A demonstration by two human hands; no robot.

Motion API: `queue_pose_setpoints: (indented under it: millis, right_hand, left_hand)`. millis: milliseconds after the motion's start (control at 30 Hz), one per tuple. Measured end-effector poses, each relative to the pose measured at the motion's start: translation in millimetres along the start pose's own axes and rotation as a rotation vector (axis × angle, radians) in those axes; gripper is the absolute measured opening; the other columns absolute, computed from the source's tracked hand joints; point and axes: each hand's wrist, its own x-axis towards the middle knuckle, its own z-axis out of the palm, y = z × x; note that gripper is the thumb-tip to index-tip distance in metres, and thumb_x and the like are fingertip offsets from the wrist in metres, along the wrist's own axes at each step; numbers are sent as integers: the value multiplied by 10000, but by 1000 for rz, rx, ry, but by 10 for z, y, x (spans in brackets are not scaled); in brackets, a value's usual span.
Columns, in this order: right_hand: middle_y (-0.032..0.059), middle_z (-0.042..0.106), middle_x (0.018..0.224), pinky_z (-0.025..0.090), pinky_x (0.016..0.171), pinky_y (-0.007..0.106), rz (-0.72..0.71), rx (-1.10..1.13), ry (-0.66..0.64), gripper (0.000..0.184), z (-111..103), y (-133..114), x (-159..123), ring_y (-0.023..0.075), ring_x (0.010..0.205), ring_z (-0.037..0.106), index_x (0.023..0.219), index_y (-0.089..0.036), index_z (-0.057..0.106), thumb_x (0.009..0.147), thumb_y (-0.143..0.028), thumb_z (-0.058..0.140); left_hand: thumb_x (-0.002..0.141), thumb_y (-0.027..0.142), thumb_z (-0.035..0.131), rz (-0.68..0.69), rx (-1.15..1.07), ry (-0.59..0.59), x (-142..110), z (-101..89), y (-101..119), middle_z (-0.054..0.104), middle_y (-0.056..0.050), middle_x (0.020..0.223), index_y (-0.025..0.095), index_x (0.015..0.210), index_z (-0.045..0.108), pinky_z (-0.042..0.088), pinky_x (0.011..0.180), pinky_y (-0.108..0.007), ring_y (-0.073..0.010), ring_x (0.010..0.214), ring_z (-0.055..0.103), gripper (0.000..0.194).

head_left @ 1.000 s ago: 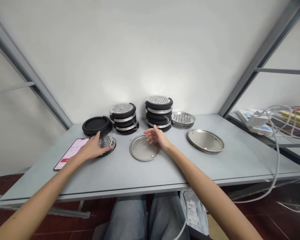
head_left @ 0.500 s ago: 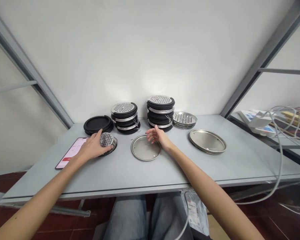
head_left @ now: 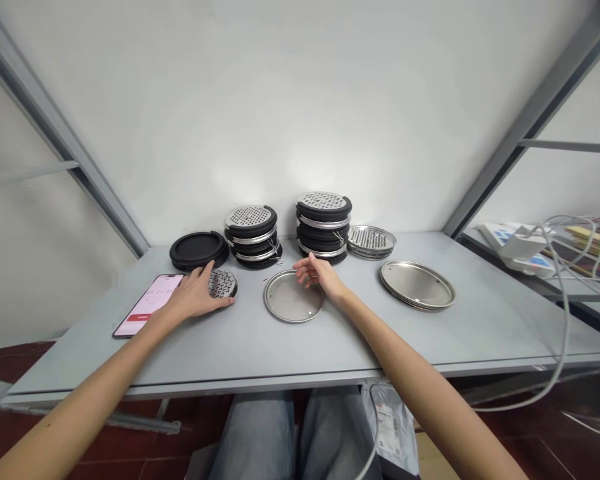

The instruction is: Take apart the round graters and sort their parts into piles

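Observation:
My left hand point(head_left: 196, 293) is spread at the near-left side of a round grater disc point(head_left: 222, 284) with patterned holes, which lies flat in a dark ring. Its thumb is by the ring's near edge and its fingers are beyond; the palm side is hidden, so I cannot tell if it touches. My right hand point(head_left: 320, 276), loosely curled with fingers apart, hovers over or rests on the right rim of a round metal plate point(head_left: 294, 300). Nothing shows in its fingers. Behind the left hand lie black round trays point(head_left: 199, 249).
Two stacks of black rings and metal discs point(head_left: 251, 233) point(head_left: 323, 225) stand by the wall. Slotted discs point(head_left: 371, 239) lie beside them, metal plates point(head_left: 417, 283) to the right. A phone point(head_left: 147, 307) lies at left. A white cable point(head_left: 563, 333) hangs at the right.
The grater disc, tilted and raised under my left hand before, now lies flat in the dark ring. My left hand has lowered and its fingers have spread. My right hand has barely moved.

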Motion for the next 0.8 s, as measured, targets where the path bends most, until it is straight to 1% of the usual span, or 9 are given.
queue_pose_setpoints:
  millis: [133, 200, 300, 567, 700, 800]
  right_hand:
    - [65, 621, 748, 437, 516, 242, -5, -3, 5, 606, 5, -6, -5, 151, 646, 594, 838, -152, 683, 770, -730, 513]
    - [63, 620, 748, 436, 510, 237, -1, -5, 8, 595, 7, -3, -4, 149, 644, 593, 842, -148, 680, 777, -717, 518]
    - [63, 620, 751, 437, 505, 231, 4, -18, 10, 585, 9, 10, 0, 146, 646, 592, 852, -141, 674, 788, -701, 518]
    - [63, 617, 762, 440, 507, 225, 2, -38, 12, 581, 5, 10, -5, 142, 651, 592, 860, -135, 665, 802, -691, 504]
    - [59, 618, 756, 441, 506, 225, 3, -40, 12, 571, 3, 12, -3, 141, 647, 592, 858, -137, 664, 802, -684, 511]
    - [59, 621, 758, 442, 507, 224, 1, -46, 14, 569, -3, 17, 3, 140, 651, 595, 864, -136, 661, 806, -681, 507]
  left_hand:
    - [571, 829, 562, 21, 7, -13, 11, 25, -28, 322, -227, 1476, 166, 1522, 122, 378, 979, -471, -445, 1310, 371, 1240]
    - [594, 810, 564, 23, 5, -8, 8, 39, -38, 347, -222, 1460, 174, 1522, 131, 389, 963, -471, -444, 1300, 382, 1205]
    - [627, 773, 568, 28, 3, 10, 7, 54, -49, 378, -215, 1435, 179, 1520, 142, 397, 953, -461, -433, 1277, 411, 1154]
    - [658, 725, 576, 37, 1, 67, 6, 66, -53, 418, -205, 1390, 174, 1505, 196, 398, 963, -456, -419, 1250, 436, 1079]
    - [660, 739, 565, 48, -18, 108, 12, 62, -32, 434, -198, 1374, 163, 1489, 239, 384, 985, -450, -409, 1245, 443, 1061]
    - [654, 747, 566, 52, -11, 110, 26, 66, -9, 432, -196, 1374, 167, 1484, 253, 376, 991, -458, -412, 1248, 439, 1060]
